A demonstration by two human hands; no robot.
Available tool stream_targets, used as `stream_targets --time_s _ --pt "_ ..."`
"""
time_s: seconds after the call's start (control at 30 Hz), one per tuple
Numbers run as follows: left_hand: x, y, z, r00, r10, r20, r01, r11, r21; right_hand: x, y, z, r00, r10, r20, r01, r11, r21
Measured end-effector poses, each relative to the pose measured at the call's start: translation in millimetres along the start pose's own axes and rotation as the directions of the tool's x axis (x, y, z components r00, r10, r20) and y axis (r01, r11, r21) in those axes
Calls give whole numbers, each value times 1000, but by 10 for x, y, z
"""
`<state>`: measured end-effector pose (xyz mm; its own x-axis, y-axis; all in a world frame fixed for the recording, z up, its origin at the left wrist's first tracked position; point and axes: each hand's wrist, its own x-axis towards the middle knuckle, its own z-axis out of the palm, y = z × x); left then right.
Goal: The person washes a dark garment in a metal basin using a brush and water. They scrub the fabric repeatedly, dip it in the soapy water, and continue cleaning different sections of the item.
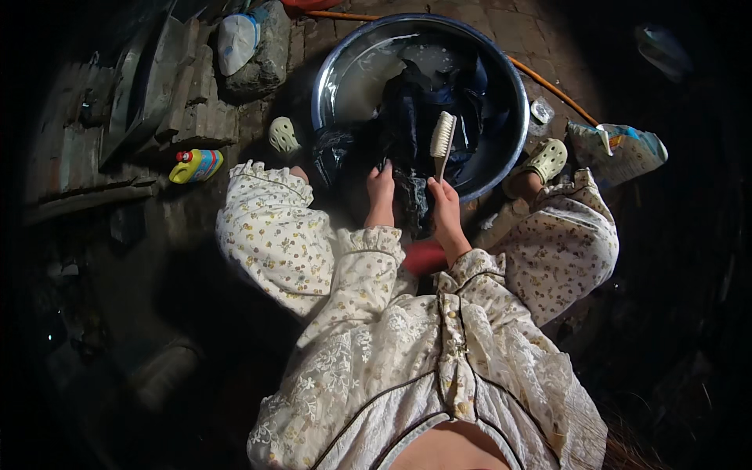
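Observation:
In front of me stands a wide round metal basin (pixel 520 102) with a blue rim, holding water. Dark wet cloth (pixel 427 98) lies in it and hangs over the near rim toward my lap. My left hand (pixel 381 188) is closed on the edge of this cloth at the near side of the basin. My right hand (pixel 446 210) grips the handle of a scrubbing brush (pixel 443 137). The brush stands nearly upright above the cloth, its pale bristles facing right. Between my forearms hangs a frayed-looking part of the cloth.
A yellow bottle with a red cap (pixel 196 166) lies at the left. Behind it are a stone block (pixel 270 47) with a white bag (pixel 238 43) and stacked boards (pixel 188 86). An orange pole (pixel 556 90) runs behind the basin. A plastic packet (pixel 627 153) lies at the right.

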<state>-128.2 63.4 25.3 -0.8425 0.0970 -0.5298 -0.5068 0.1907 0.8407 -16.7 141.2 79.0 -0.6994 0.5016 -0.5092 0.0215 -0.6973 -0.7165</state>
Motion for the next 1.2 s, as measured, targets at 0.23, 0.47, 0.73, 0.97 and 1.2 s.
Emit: stream_targets --time_s 0.23,0.47,0.73,0.97,1.2 --pt "-54 -130 -78 998 -23 62 51 867 -496 130 202 -72 952 -305 -9 272 863 -426" --pt "-28 264 -83 970 -90 226 174 905 -389 -452 -289 116 898 -439 18 180 331 -926" --pt "321 -508 20 931 -76 357 237 870 -432 -151 -147 295 902 -399 166 249 166 -954" --pt "93 99 -177 822 -377 426 526 791 -314 -748 -84 192 949 -227 217 270 237 -933" --pt "124 -98 6 956 -101 277 246 791 -561 -234 -32 167 893 -387 228 326 207 -923"
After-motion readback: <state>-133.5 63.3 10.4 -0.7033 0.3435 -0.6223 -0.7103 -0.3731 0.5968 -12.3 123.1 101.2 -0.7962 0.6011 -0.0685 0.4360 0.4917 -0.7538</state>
